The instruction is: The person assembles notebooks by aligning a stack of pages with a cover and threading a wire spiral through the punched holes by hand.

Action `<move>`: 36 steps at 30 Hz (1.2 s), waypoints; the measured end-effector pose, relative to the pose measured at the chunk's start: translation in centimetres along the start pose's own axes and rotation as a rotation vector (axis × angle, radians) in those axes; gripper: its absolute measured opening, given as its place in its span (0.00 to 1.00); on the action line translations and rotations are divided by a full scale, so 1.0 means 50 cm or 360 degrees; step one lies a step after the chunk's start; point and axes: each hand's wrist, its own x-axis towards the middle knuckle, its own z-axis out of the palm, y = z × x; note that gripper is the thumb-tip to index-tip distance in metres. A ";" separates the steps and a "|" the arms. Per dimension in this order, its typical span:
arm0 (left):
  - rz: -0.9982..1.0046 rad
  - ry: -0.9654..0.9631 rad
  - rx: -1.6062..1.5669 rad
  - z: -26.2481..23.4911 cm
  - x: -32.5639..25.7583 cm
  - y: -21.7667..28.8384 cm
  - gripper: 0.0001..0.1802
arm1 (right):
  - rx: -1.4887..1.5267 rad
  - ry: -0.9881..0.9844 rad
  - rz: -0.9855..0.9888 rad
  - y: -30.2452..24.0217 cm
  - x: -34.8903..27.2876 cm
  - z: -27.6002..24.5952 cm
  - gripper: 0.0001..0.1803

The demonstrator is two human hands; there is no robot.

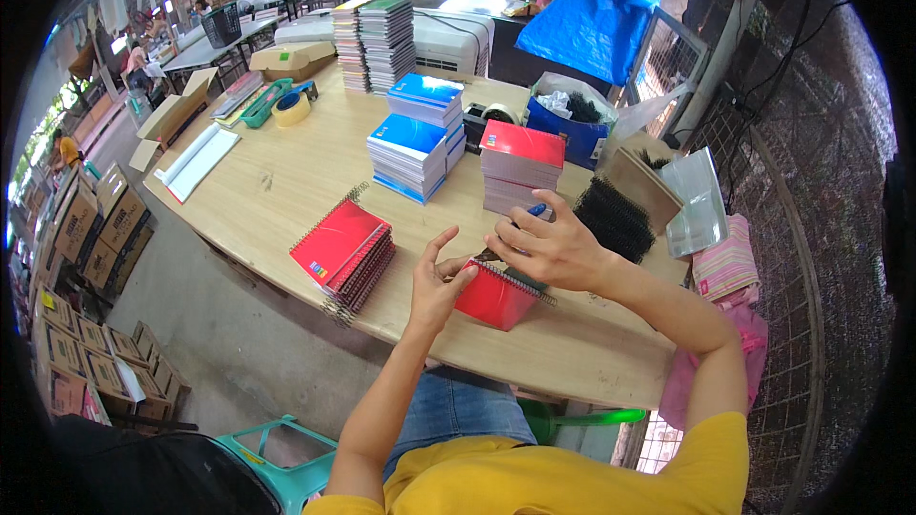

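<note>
A pale wood-toned surface (286, 157) with a rounded edge fills the middle of a cluttered workroom, with cardboard cartons (100, 229) piled on the left, a turquoise stool (310, 482) below, a blue tarp (601, 24) hanging at the upper right and further tables behind. The red notebook (498, 303) is at the surface's near edge, in front of the person; its cover is glossy and plain where visible, and a dark spiral coil (527, 290) runs along its upper edge. The left hand (441, 281) grips its left corner, thumb pressed on the bound edge and forefinger raised; the right hand's fingers close around a blue-handled tool (538, 210), its tip at the coil's left end. Bound red notebooks (345, 243) are stacked to the left; blue-covered stacks (410, 138) and a red-covered stack (522, 148) stand behind. A blue box (580, 150) holds dark coils (585, 108) and crumpled whitish plastic (553, 102); the green basket's (260, 113) contents are too small to make out.
</note>
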 end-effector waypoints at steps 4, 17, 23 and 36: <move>0.0206 0.0084 0.0223 0.002 -0.001 -0.014 0.33 | 0.0707 -0.0492 0.0633 -0.021 -0.006 -0.027 0.14; 0.0736 -0.0236 0.2698 -0.147 0.132 0.337 0.06 | 0.0914 -0.0233 0.1669 -0.176 -0.301 -0.095 0.21; 0.0623 -0.0838 0.2858 -0.211 0.192 0.242 0.04 | 0.0734 -0.0303 0.1744 -0.265 -0.443 -0.074 0.23; 0.0809 0.0507 0.0799 -0.421 0.015 0.191 0.29 | 0.2113 0.0753 0.1825 -0.257 0.037 0.123 0.21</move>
